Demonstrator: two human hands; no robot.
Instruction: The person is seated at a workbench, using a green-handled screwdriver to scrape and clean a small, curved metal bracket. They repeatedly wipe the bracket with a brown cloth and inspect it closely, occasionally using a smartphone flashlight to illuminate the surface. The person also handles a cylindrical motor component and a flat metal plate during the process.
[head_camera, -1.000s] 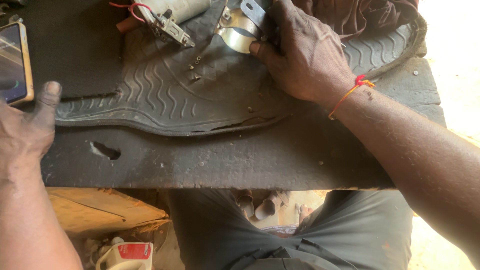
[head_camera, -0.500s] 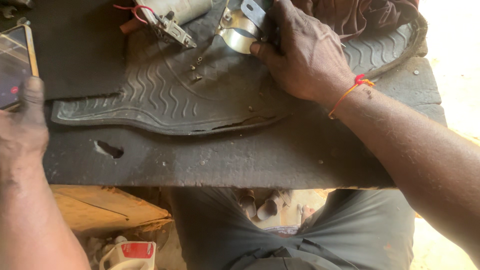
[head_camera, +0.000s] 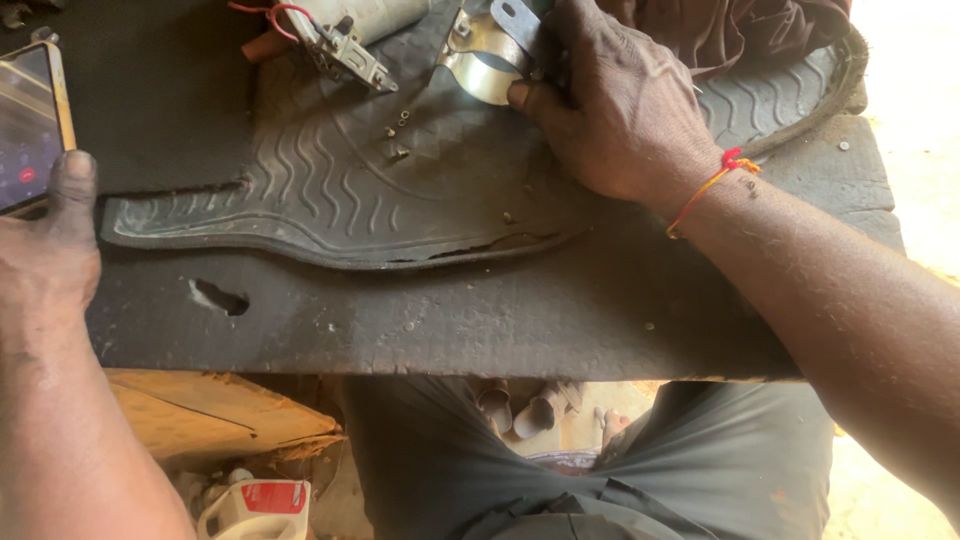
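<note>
My right hand (head_camera: 620, 110) lies knuckles-up at the far side of the desk (head_camera: 450, 320), fingers curled and clamped on a shiny metal clamp band (head_camera: 480, 62), thumb tip pressed at its lower edge. A red-and-orange thread bracelet (head_camera: 712, 182) circles that wrist. My left hand (head_camera: 45, 260) sits at the left edge, well apart from the right; its thumb rests against the lower corner of a phone (head_camera: 30, 125) with a lit screen and a yellowish case. Whether the other fingers close around the phone I cannot tell, since they are out of view.

The band rests on a worn black rubber mat (head_camera: 330, 190) with wavy ridges, which lies across the dark desk. Just left of the band is a small metal part with red wires (head_camera: 335, 40), beside a pale cylinder. A few tiny screws (head_camera: 397, 130) are scattered on the mat near them. Brown cloth (head_camera: 740, 30) is bunched beyond my right hand. Below the desk edge, I see my dark trousers (head_camera: 560, 470) and a white-and-red plastic container (head_camera: 255, 505).
</note>
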